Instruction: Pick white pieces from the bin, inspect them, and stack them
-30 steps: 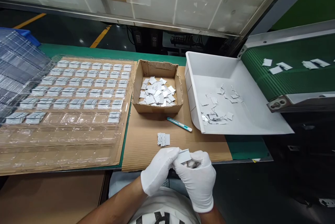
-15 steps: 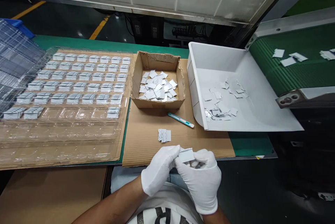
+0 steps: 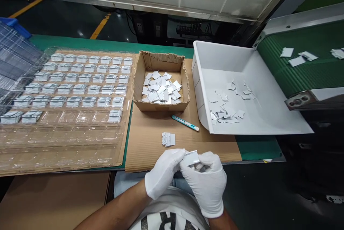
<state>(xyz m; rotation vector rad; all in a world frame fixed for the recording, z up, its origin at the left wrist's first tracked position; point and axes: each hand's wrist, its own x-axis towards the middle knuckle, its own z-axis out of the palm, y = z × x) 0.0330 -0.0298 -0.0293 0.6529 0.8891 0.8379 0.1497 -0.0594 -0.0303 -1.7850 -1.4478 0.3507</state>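
- two gloved hands meet at the near edge of the bench: the left hand (image 3: 163,172) and the right hand (image 3: 205,183) together pinch a small white card (image 3: 191,158) between thumbs and fingertips, held just above the cardboard sheet (image 3: 150,147).
- the right hand is also curled around what looks like a few more white pieces in its palm; how many cannot be told.
- the card looks thin, light and flat, probably stiff enough to hold its shape but easy to bend or crease, so an edge pinch suits it better than a squeeze across the face.
- cotton gloves may dull the feel, and pieces this thin could slip or stick together.
- a short stack of cards (image 3: 168,139) lies on the sheet just beyond the hands, with a teal cutter (image 3: 185,123) farther back.
- the cardboard box (image 3: 161,106) holds loose cards; the white bin (image 3: 204,79) to its right holds scattered ones.
- the clear blister tray (image 3: 67,129) on the left has most pockets filled, near rows bare.
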